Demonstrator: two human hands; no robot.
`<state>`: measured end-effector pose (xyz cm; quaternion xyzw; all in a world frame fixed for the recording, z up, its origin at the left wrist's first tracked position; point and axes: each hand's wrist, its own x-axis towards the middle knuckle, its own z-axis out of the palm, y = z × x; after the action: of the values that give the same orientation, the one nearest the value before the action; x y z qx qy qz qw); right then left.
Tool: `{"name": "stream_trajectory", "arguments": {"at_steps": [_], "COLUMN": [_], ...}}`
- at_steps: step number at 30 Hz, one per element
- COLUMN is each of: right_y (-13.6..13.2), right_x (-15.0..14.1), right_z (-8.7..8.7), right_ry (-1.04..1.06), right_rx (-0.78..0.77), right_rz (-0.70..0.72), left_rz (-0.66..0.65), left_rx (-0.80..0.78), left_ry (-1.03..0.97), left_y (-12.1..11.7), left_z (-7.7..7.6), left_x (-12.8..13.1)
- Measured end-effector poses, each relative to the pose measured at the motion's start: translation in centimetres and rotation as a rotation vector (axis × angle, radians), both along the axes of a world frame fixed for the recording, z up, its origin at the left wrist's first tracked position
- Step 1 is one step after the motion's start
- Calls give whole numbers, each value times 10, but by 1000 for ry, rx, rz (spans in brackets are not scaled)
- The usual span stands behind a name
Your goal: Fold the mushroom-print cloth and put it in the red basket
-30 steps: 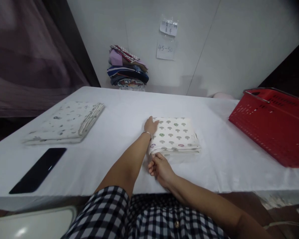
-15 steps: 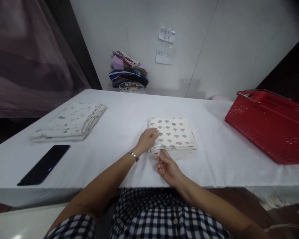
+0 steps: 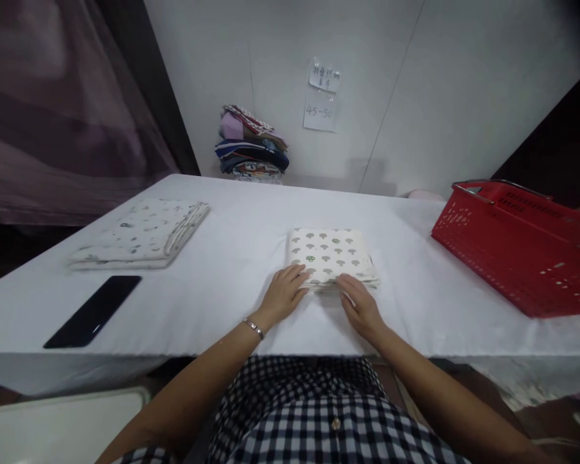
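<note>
A folded white cloth (image 3: 326, 254) printed with grey mushrooms lies flat on the white-covered table, its layered front edge facing me. My left hand (image 3: 283, 293) rests at the cloth's front left corner, fingers extended over the top and thumb by the front edge. Toward the right part of that same edge, my right hand (image 3: 360, 306) touches the cloth with its fingertips, its thumb apart from the fingers and below the edge. Both hands are open. Part of the front edge is hidden under the fingers.
On the left of the table (image 3: 241, 245) lies a larger folded printed cloth (image 3: 135, 232), with a black phone-like slab (image 3: 94, 312) in front. A red basket (image 3: 517, 245) stands at right. Behind the table are stacked folded fabrics (image 3: 254, 145) and wall papers (image 3: 321, 113).
My right hand has moved from below the cloth's front left corner to its front edge farther right. My left hand has slid down slightly toward me along the left side.
</note>
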<state>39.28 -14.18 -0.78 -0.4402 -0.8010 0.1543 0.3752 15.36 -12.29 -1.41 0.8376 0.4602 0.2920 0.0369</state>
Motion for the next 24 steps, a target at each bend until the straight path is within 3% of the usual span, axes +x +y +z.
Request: {"name": "stream_trajectory", "arguments": {"at_steps": [4,7,15,24], "right_y": [29,39,38,42], "right_x": [30,39,43,67], "right_z": [-9,-18,-10,-12], "right_ry": [-471,-590,-546,-481], "right_rx": [117,133,185,157], "right_rz": [-10,-8,-51,-45], "left_rz": [2,19,-21,34], "left_rx": [-52,-54,51,-48], "left_ry": [129,153,85,25], "left_y": [0,1,-2,5], "left_z": [-2,-5,-1,3], "left_x": [5,7,14,25]}}
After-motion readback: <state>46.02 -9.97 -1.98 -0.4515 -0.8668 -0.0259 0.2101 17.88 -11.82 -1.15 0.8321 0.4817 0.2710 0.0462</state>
